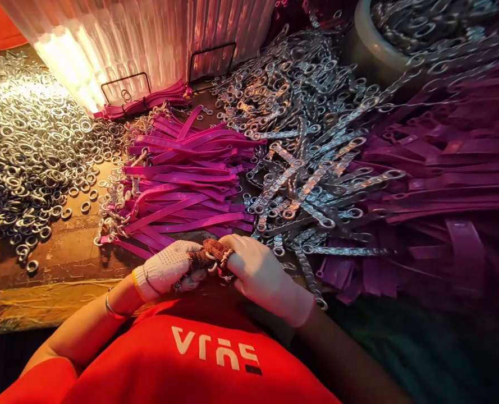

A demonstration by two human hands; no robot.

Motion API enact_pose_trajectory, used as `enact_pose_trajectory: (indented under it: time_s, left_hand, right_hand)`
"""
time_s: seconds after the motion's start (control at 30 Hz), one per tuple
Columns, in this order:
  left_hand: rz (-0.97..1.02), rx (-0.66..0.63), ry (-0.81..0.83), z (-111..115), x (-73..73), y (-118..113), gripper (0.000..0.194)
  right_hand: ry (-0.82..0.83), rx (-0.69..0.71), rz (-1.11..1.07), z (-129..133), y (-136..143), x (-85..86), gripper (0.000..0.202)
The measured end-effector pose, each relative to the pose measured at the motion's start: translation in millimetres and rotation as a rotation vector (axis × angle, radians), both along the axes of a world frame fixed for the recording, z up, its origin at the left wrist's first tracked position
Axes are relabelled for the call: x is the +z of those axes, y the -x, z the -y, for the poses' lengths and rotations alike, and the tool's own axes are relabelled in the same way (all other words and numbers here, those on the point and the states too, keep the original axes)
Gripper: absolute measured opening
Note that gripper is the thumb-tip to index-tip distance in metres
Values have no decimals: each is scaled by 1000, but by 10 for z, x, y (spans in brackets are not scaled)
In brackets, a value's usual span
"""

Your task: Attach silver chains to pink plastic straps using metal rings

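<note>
Glare upper left, right dim.

One brown worktable (72, 247), its front edge visibly worn. One ribbed, translucent panel-like structure (152, 50), stood at the back, brightly lit at left. Left side bathed in warm light; lower right sunk in shadow.

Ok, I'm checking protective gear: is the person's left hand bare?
No, the left hand wears a white dotted glove with a yellow-edged cuff, and a bracelet circles the bare wrist.
</note>
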State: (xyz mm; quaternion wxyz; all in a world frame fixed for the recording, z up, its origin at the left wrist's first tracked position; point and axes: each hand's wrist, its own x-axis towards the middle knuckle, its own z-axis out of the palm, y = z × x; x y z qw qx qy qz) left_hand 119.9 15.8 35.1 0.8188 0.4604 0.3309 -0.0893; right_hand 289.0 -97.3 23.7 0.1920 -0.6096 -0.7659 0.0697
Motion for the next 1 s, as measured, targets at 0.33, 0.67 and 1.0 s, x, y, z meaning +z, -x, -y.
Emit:
enact_pose_trajectory:
  time_s: [0.33,0.67,1.0]
  left_hand:
    - [69,-134,-392,88,184,22,32]
    - [9,146,137,249,38,-290,28]
    - [-116,-392,-1442,-203,-31,-930,36]
  right_hand:
    - [57,-132,-186,96,111,80,18]
    - [-141,-249,58,348,104,-81,15]
    - [-52,-663,-236,445,3,-352,21]
